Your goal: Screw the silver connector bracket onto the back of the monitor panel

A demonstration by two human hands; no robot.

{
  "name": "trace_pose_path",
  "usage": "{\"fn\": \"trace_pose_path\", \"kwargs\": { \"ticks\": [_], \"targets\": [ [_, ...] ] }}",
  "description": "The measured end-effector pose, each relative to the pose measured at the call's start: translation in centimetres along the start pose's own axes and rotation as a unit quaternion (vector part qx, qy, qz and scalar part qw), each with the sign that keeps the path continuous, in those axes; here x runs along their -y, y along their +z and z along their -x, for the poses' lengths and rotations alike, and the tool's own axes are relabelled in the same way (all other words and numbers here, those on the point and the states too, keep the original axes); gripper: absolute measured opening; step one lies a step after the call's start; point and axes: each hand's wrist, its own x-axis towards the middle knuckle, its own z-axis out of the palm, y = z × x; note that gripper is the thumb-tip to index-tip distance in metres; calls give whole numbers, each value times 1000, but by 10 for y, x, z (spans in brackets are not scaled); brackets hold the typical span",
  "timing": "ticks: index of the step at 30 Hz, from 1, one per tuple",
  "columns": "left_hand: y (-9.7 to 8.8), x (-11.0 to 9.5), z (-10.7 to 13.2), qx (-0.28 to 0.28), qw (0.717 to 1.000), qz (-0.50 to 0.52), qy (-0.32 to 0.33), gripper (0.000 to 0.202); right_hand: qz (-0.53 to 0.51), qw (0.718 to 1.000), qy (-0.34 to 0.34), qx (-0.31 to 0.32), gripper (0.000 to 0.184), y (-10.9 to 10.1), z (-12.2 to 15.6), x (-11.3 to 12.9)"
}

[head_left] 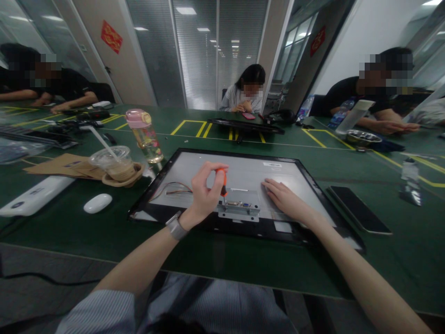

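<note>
Right, we keep the screwdriver (223, 182) square to the bracket (239, 215), press down first, then turn in short twists so the tip doesn't slip and scratch. Too small to tell whether the tip sits in a screw head, so we check seating before adding force. Our left hand (205, 189) pinches the orange handle between thumb and fingers; our right hand (287, 197) lies flat, fingers slightly apart, on the panel (181, 169). Decent brace, but we go light: thin sheet, likely dents. We also keep the loose wires (170, 188) out from under the wrist.

Panel lies flat on the worktop (219, 255), right in front of us. Dull silver-grey face, black frame (205, 226) around it, white label (272, 164) near the far edge. Bracket is bare metal near our edge, blue port (246, 204) beside it.
</note>
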Motion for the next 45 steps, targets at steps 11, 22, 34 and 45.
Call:
{"fn": "trace_pose_path", "kwargs": {
  "ticks": [11, 22, 34, 45],
  "targets": [
    [1, -2, -4, -12, 998, -33, 49, 17, -2, 1000, 2, 5, 49, -1, 0, 1],
    [1, 2, 0, 18, 997, 44, -59, 20, 6, 1000, 1, 2, 48, 0, 0, 2],
    [1, -1, -3, 5, 1000, 3, -20, 23, 15, 1000, -1, 6, 49, -3, 0, 4],
    [1, -1, 1, 34, 998, 32, -48, 26, 12, 1000, 0, 4, 49, -1, -1, 4]
  ]
}}
